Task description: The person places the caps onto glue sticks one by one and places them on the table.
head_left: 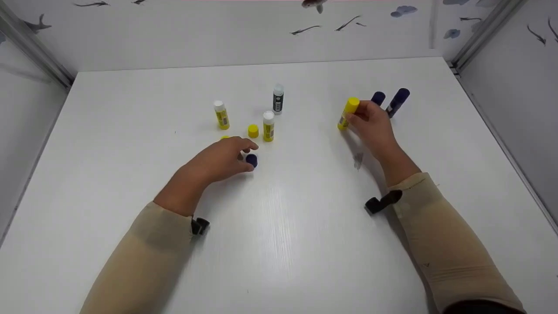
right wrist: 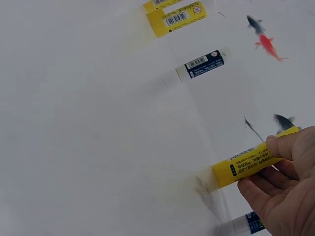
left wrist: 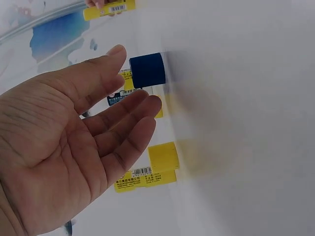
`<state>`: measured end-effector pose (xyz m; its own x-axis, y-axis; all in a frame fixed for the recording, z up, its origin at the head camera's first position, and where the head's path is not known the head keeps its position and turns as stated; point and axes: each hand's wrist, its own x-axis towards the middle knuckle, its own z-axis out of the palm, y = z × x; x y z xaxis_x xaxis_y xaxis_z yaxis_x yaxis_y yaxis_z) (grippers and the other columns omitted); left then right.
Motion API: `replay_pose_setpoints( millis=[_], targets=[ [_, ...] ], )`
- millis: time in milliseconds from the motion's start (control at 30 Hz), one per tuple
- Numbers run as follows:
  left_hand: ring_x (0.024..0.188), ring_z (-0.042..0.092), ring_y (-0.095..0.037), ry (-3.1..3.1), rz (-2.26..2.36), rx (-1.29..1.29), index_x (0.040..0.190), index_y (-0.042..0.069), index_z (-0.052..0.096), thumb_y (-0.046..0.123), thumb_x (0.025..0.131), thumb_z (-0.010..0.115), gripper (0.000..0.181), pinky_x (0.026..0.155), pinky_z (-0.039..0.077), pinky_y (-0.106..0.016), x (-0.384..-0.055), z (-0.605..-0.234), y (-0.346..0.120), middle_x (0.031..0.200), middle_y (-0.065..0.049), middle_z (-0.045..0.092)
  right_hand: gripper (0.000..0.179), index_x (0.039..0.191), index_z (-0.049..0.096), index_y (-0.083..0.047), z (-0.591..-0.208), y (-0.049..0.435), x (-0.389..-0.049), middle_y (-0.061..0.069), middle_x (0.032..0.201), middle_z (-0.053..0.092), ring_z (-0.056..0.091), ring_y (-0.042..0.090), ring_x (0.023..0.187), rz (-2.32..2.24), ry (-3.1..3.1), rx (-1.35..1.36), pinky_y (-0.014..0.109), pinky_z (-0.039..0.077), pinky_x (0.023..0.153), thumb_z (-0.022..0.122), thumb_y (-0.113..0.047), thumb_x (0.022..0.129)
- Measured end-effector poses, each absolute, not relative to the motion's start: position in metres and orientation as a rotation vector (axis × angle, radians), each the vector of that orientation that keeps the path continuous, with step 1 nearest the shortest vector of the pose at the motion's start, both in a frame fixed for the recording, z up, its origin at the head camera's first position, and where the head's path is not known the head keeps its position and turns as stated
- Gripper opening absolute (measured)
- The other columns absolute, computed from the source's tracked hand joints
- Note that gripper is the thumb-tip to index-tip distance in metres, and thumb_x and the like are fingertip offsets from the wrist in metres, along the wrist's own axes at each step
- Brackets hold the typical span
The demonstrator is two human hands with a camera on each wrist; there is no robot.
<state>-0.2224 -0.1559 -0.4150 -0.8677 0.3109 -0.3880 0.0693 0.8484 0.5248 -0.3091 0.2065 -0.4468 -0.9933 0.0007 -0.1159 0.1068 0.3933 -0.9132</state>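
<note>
1. Right of the navy stick [head_left: 278, 101], my right hand [head_left: 374, 128] pinches a capped yellow stick [head_left: 348, 114] between thumb and fingers, taken high on its body, probably to leave the base free to meet the table [head_left: 279, 244]; whether the two touch, I cannot tell

2. Nearer me than the navy stick, my left hand [head_left: 213, 159] holds nothing, fingers loosely bent and thumb parted from them, the blue cap [head_left: 251, 160] close by the tips; the gap looks suited to something that small, though contact is unclear

3. One bare yellow stick [head_left: 268, 127] stands just nearer me than the navy stick, another [head_left: 222, 115] to its left, white tops up, likely set on their bases to keep from rolling

4. A yellow cap [head_left: 253, 131] sits left of the navy stick and nearer me, a second one [head_left: 225, 137] half hidden behind my left hand, both near the bare sticks they appear to fit

5. Well right of the navy stick, two blue-capped sticks [head_left: 397, 103] stand past my right hand, seemingly grouped apart from the uncapped ones
</note>
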Motion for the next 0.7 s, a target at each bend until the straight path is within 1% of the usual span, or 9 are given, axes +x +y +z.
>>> replay_pose_setpoints(
  millis=[167, 433, 700],
  targets=[
    [0.124, 0.059, -0.024, 2.554, 0.698, 0.269, 0.147, 0.02, 0.058, 0.022, 0.097, 0.074, 0.053, 0.114, 0.048, -0.046, -0.2228, -0.417, -0.1547, 0.141, -0.006, 0.062, 0.041, 0.141, 0.054, -0.011, -0.4473, 0.2064, -0.3087, 0.006, 0.145, 0.059, 0.057, 0.019, 0.132, -1.659, 2.56, 0.102, 0.033, 0.047, 0.116, 0.065, -0.023, 0.104],
    [0.124, 0.059, -0.025, 2.549, 0.685, 0.277, 0.146, 0.022, 0.059, 0.024, 0.098, 0.074, 0.051, 0.113, 0.049, -0.046, -0.2231, -0.4166, -0.1506, 0.137, -0.007, 0.063, 0.04, 0.141, 0.053, -0.012, -0.4475, 0.2084, -0.3067, 0.006, 0.144, 0.059, 0.057, 0.02, 0.132, -1.635, 2.593, 0.072, 0.033, 0.048, 0.115, 0.065, -0.023, 0.104],
    [0.125, 0.058, -0.026, 2.55, 0.678, 0.293, 0.143, 0.019, 0.062, 0.024, 0.099, 0.072, 0.046, 0.115, 0.048, -0.046, -0.2211, -0.4183, -0.1501, 0.139, -0.007, 0.064, 0.044, 0.145, 0.052, -0.015, -0.443, 0.2066, -0.306, 0.005, 0.143, 0.06, 0.058, 0.019, 0.13, -1.544, 2.636, 0.136, 0.032, 0.05, 0.112, 0.065, -0.027, 0.104]
  ],
)
